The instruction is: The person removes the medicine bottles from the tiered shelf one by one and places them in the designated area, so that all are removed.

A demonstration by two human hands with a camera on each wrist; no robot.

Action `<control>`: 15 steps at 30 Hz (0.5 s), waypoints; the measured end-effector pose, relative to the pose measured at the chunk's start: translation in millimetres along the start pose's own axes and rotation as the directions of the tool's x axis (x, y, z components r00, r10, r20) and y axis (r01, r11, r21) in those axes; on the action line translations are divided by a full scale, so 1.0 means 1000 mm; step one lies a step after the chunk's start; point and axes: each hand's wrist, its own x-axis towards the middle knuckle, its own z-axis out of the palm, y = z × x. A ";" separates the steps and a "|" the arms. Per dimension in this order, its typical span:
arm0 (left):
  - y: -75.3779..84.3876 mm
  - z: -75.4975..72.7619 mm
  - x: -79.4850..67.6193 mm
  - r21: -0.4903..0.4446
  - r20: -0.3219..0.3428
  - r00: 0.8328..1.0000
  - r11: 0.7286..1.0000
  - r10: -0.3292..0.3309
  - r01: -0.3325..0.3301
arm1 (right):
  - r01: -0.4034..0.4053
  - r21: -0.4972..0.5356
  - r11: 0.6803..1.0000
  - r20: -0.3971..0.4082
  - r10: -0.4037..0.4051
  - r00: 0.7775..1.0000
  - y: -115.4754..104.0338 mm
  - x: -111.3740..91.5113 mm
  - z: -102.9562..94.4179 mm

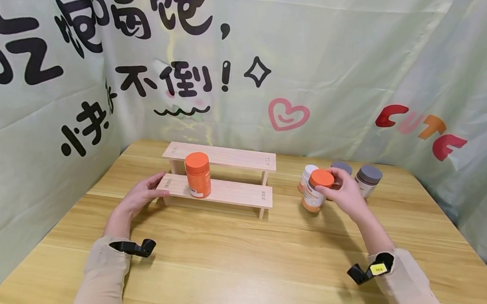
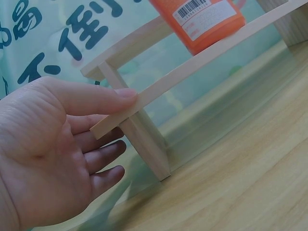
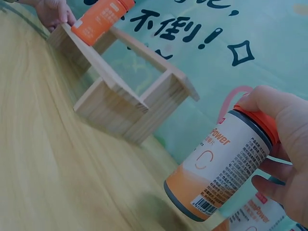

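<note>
A two-step pale wooden rack stands on the table, with an all-orange pill bottle upright on its lower step. My left hand holds the left end of that step, thumb along the front edge and fingers lower behind it. On the right, my right hand grips a supplement bottle by its orange cap. White and orange show on this bottle's label. It leans in the right wrist view, with a shadow below its base.
Behind the held bottle stand a small white-capped bottle and two grey-capped bottles, one at the right and one partly hidden by my right hand. The wooden table ends at a printed cloth backdrop.
</note>
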 end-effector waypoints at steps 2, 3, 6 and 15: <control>0.000 0.000 0.000 0.002 -0.003 1.000 1.000 0.001 -0.001 | -0.002 -0.008 1.000 0.008 0.002 1.000 0.002 0.000 0.000; 0.000 0.000 -0.001 0.005 -0.004 1.000 1.000 0.000 0.000 | -0.003 -0.010 1.000 0.014 0.003 1.000 0.003 0.000 0.000; 0.000 0.000 -0.001 0.017 -0.007 1.000 1.000 -0.006 0.006 | -0.006 -0.018 1.000 0.025 0.006 1.000 0.007 -0.001 0.001; 0.000 0.001 -0.001 0.015 -0.014 1.000 1.000 -0.008 0.008 | -0.012 -0.034 0.999 0.008 0.012 1.000 0.016 -0.003 0.004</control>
